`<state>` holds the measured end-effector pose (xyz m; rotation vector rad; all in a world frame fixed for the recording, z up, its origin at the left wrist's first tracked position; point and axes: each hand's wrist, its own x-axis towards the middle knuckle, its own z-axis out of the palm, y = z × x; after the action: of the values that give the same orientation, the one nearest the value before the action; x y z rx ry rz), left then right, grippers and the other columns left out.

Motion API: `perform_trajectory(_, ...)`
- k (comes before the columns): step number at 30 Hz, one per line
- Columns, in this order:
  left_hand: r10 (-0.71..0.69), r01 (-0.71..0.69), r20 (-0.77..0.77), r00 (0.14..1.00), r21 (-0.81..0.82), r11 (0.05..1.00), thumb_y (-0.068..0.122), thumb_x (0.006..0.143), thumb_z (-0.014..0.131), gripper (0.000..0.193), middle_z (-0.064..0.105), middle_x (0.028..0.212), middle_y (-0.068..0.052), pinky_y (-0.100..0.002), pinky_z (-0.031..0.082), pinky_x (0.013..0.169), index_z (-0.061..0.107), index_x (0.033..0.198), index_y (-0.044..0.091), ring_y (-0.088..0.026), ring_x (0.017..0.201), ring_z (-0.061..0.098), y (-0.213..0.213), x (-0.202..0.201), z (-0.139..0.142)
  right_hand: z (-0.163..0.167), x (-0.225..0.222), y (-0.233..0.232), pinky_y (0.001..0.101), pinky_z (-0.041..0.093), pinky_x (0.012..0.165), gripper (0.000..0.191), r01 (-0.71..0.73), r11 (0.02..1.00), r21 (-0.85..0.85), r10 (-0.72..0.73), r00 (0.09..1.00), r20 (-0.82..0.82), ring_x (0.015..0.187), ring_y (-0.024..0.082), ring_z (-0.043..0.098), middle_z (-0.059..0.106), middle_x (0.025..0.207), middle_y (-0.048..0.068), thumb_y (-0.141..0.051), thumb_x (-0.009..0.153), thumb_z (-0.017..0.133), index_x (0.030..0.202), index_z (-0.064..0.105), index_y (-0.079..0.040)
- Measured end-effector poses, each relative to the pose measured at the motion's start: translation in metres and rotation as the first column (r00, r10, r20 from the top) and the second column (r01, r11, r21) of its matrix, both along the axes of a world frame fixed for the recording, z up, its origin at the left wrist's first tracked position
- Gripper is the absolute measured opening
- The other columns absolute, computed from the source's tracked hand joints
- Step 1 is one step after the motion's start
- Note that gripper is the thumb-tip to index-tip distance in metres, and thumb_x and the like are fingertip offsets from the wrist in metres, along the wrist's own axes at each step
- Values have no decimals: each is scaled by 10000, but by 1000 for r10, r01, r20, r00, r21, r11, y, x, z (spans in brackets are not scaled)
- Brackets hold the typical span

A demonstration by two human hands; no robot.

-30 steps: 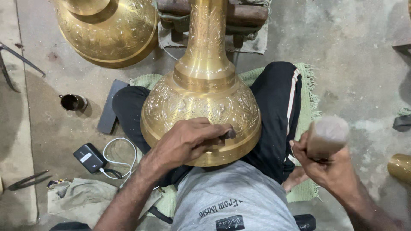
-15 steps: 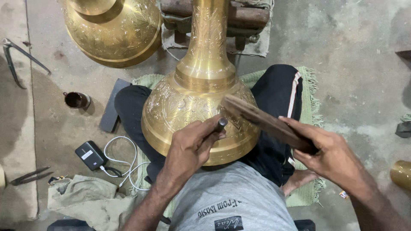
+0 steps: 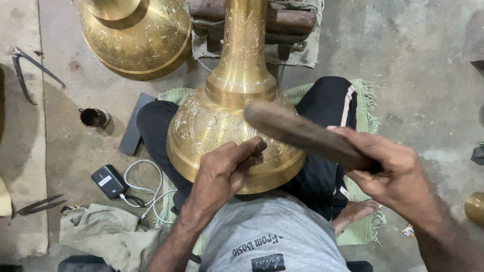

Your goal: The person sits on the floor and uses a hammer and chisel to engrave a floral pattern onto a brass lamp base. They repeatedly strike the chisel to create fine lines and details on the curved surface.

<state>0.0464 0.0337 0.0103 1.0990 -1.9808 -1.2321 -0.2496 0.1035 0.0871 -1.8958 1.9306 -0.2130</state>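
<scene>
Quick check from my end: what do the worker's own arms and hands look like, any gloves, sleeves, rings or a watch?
Both the left hand and the right hand are bare, with no gloves. No rings, watch or wristband show. Both forearms are uncovered as far as they are in view; no sleeve edge is visible on either.

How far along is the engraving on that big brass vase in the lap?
Much looks done: fine patterns already cover the brass vase on its neck and rounded body. In hand: the left hand presses a small punch to the body, while the right hand holds a wooden mallet raised above it. What is left cannot be judged; the far side is hidden.
</scene>
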Motion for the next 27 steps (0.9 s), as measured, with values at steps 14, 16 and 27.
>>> perform_trajectory(14, 91, -104, -92, 992, -143, 984, -70, 836, 734, 478, 764, 878, -84, -282, 628, 671, 669, 1296, 42, -166, 798, 754, 23, -2, 1, -11, 0, -6, 280, 626, 657, 869, 44, 962, 269, -11, 992, -123, 679, 110, 723, 760, 1019, -45, -121, 737, 833, 1485, 492, -402)
perform_trajectory(16, 121, -132, -78, 990, -158, 979, -83, 836, 733, 475, 760, 854, -80, -288, 618, 649, 677, 1289, 49, -163, 758, 745, 23, -4, 1, -13, 1, -8, 298, 620, 623, 901, -7, 993, 115, -5, 995, 102, 666, 117, 721, 754, 1032, -34, -63, 647, 814, 1443, 529, -373)
perform_trajectory(27, 157, -173, -110, 981, -158, 972, -54, 865, 724, 408, 773, 917, -92, -311, 629, 656, 686, 1256, 56, -180, 791, 770, 22, -7, -3, -9, 7, -2, 267, 593, 586, 687, -56, 991, -122, 92, 944, 317, 747, 77, 703, 756, 1018, -52, -60, 770, 754, 1392, 602, -311)
